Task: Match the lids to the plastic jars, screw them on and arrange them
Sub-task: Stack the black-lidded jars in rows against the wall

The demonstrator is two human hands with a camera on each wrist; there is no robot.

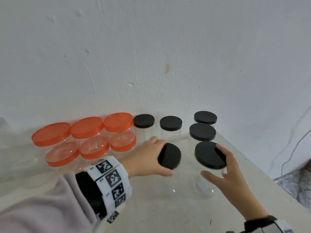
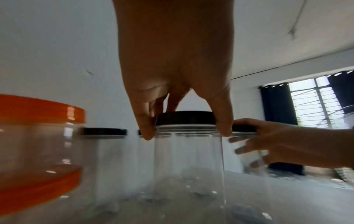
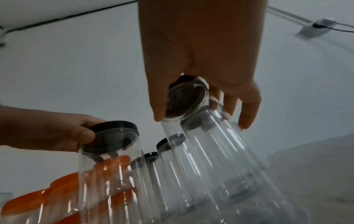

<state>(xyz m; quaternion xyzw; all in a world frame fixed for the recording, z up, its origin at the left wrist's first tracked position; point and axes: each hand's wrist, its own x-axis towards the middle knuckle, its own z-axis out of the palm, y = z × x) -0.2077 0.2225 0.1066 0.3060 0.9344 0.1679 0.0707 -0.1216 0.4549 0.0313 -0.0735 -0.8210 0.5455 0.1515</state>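
Observation:
Two clear plastic jars with black lids stand near the middle of the table. My left hand grips the black lid of the left jar from above; in the left wrist view thumb and fingers pinch that lid's rim above the clear jar. My right hand holds the right jar's black lid, fingers curled over its rim and down the jar wall. Both hands hold lidded jars side by side.
Orange-lidded jars are stacked two high against the wall at the left. Black-lidded clear jars stand at the back and in a column on the right. The table edge runs diagonally at the right, a cable hanging beyond it.

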